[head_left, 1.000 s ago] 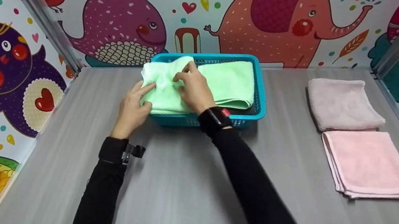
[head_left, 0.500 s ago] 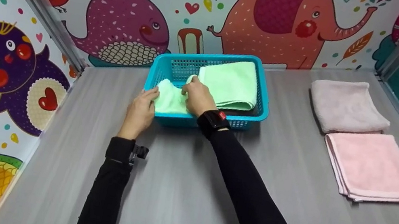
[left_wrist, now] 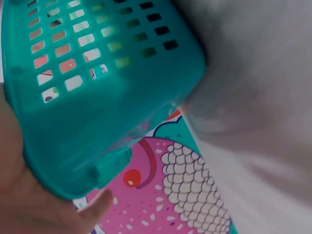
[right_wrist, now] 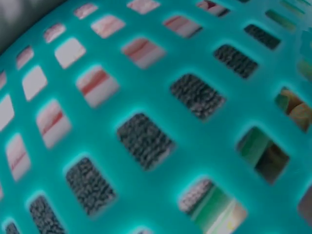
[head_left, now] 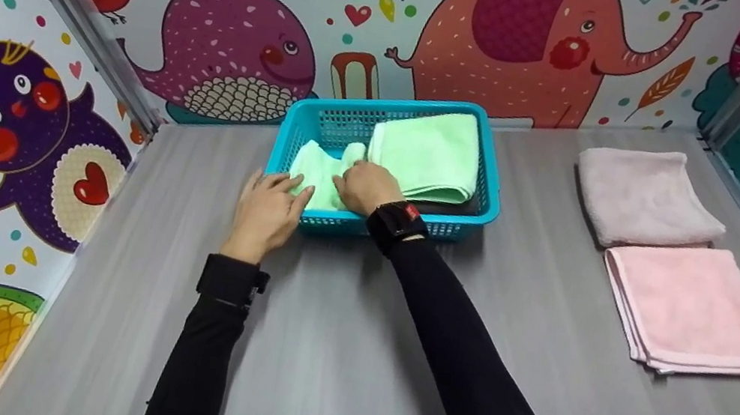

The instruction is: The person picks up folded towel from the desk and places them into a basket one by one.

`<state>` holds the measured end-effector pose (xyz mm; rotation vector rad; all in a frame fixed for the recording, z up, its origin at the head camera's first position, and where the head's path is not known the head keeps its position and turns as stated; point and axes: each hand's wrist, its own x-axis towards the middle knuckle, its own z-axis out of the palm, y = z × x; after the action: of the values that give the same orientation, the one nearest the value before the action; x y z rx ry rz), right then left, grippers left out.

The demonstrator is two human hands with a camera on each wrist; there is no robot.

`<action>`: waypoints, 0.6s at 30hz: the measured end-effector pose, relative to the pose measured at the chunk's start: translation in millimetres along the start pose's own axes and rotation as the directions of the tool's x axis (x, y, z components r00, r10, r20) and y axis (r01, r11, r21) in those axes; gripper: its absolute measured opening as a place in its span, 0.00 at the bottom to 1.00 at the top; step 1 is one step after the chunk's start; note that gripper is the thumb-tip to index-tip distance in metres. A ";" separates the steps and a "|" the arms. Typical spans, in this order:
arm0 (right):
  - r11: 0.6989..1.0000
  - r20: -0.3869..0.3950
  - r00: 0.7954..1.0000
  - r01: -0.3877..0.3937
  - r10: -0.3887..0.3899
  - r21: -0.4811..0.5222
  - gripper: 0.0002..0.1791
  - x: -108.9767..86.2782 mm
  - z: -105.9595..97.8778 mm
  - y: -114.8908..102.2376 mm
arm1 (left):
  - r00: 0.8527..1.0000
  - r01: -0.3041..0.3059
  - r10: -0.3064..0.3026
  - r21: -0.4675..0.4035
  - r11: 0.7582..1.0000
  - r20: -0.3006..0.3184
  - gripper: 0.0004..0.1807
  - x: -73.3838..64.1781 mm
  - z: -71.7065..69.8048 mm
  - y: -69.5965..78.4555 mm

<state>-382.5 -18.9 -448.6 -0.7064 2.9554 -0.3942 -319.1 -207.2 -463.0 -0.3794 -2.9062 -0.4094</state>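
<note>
A light green towel [head_left: 317,175] lies bunched in the left part of a teal plastic basket [head_left: 294,120]. My right hand [head_left: 370,188] reaches over the front rim with curled fingers and grips this towel near its raised fold; the fingertips are partly hidden. At the front left corner, my left hand [head_left: 266,213] rests on the rim, its fingers extended toward the towel. The left wrist view has part of the left hand [left_wrist: 44,204] beside the basket's rim. A second green towel [head_left: 426,149], neatly folded, fills the basket's right half, with something dark under it.
To the right on the grey table [head_left: 341,370] lie a folded greyish-pink towel [head_left: 642,198] and a folded pink towel [head_left: 699,307]. Printed walls stand behind the basket and at both sides. Dark speckled cloth [right_wrist: 146,141] shows through the basket's holes in the right wrist view.
The left green towel has gone from lying over the basket's rim to down inside it, pushed in by my hands. The left hand has shifted slightly right along the corner.
</note>
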 end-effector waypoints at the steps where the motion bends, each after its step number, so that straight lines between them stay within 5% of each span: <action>1: 1.000 0.025 1.000 -0.016 0.016 -0.005 0.31 -0.7 -0.6 0.2 | 1.000 -0.005 0.005 0.028 1.000 -0.001 0.35 0.0 0.1 0.7; 5: 0.998 0.094 0.994 -0.055 0.056 -0.013 0.40 -3.5 -3.8 1.1 | 0.999 -0.040 0.043 0.084 0.996 -0.032 0.33 -0.4 1.0 1.8; 11: 0.995 0.137 0.988 -0.083 0.075 0.052 0.41 -4.8 -7.0 5.2 | 0.994 -0.072 0.075 0.049 0.996 -0.077 0.35 0.6 4.9 -0.3; 18: 0.997 0.040 0.999 0.024 -0.026 0.072 0.32 -4.5 -5.9 8.0 | 0.998 -0.042 0.046 0.070 0.997 -0.049 0.40 2.0 3.0 0.4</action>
<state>-382.8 -8.6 -445.0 -0.7347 2.8812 -0.4793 -321.3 -205.5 -465.3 -0.4154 -2.8488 -0.3072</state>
